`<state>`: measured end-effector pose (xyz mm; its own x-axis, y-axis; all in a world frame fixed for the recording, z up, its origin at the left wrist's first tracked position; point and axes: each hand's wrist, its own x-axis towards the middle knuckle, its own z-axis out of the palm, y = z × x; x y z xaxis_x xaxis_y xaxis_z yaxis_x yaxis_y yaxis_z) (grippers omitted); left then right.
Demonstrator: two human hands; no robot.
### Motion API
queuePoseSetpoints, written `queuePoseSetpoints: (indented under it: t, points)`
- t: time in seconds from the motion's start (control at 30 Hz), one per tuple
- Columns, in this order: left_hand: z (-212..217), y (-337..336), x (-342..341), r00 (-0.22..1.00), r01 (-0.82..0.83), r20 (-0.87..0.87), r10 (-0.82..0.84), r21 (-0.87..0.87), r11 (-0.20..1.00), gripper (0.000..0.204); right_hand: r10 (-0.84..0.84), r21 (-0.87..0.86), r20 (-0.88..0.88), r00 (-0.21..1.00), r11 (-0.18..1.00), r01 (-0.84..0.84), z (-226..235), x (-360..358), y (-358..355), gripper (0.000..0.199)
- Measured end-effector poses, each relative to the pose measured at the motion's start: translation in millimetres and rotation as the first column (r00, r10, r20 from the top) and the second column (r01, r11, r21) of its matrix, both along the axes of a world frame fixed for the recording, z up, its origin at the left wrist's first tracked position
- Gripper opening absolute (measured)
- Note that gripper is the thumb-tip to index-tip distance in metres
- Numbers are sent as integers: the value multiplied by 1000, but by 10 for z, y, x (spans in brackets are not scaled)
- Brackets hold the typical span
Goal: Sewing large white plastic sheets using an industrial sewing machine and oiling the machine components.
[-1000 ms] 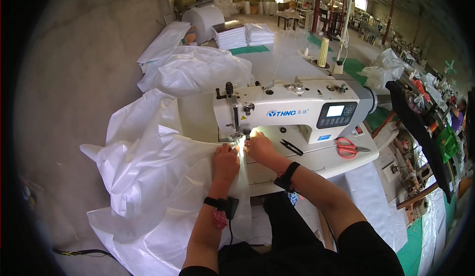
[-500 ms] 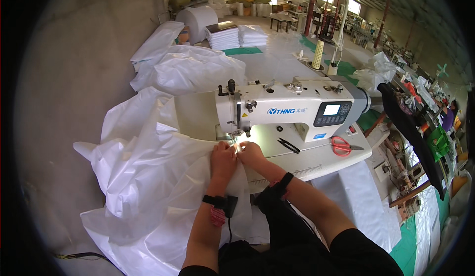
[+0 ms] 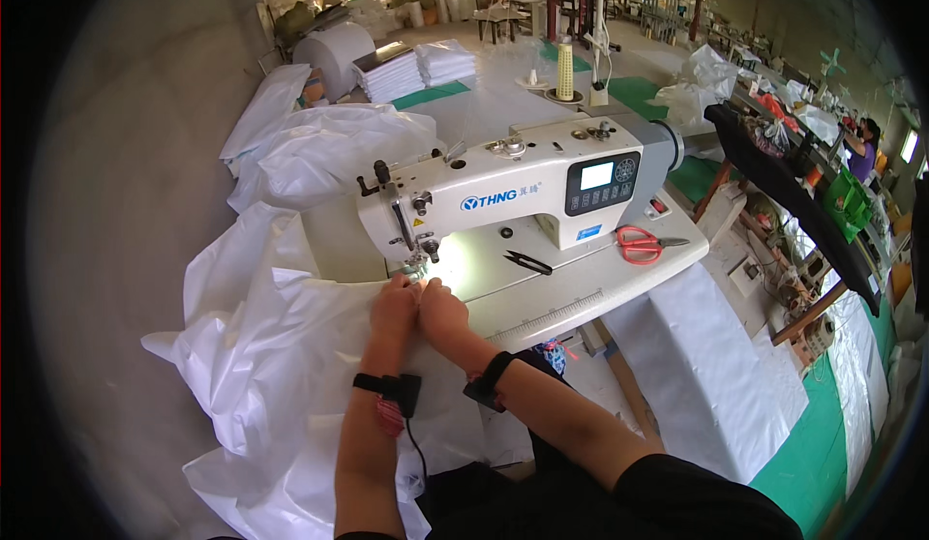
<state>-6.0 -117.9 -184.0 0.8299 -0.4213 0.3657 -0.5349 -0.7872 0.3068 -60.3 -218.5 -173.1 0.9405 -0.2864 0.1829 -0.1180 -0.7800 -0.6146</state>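
Observation:
My left hand (image 3: 394, 308) and my right hand (image 3: 443, 311) meet right below the needle area of a white sewing machine (image 3: 498, 192). Both have their fingers pinched together at the presser foot (image 3: 414, 267); what lies between the fingertips is too small and hidden to make out. A large crumpled white plastic sheet (image 3: 281, 346) spreads under and left of my left hand, hanging over the near side of the table. The machine's lamp lights the bed beside my right hand. Black thread snips (image 3: 529, 262) and red-handled scissors (image 3: 640, 245) lie on the bed to the right.
Behind the machine are more white sheeting (image 3: 334, 148), a stack of folded white pieces (image 3: 392, 74), a big white roll (image 3: 334, 56) and a yellow thread cone (image 3: 565, 74). A cluttered rack with a black padded edge (image 3: 789, 196) stands right. Farther off, a person in purple (image 3: 861, 153) is visible.
The view has swung to the right, so the machine appears farther left. My hands have come closer together at the needle, the right one now against the left. Snips and scissors stay put.

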Motion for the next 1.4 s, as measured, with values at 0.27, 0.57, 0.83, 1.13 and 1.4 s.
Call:
queuePoseSetpoints:
  t: [0.27, 0.57, 0.83, 1.13, 1.4]
  points:
    - [14, -81, -141, 993, -110, -40, 110, -2, 994, 22, 11, 499, -48, 999, 867, 14, -190, 281, -240, 40]
    - [-140, -219, -239, 978, -207, -39, 203, -174, 963, 16, 247, 394, 164, 955, 871, -293, -335, 344, -390, 30]
    - [-152, -146, -381, 986, -65, 126, 105, -290, 955, 17, 329, -186, -176, 928, 914, -360, 49, 151, -284, 25]
    - [-54, -72, -334, 984, -161, 13, 179, -380, 911, 23, 331, -409, -176, 927, 832, -374, 69, 110, -193, 16]
    - [-10, -50, -245, 996, 8, 88, 0, -86, 996, 24, 302, -381, -27, 953, 878, -290, -18, -197, -194, 18]
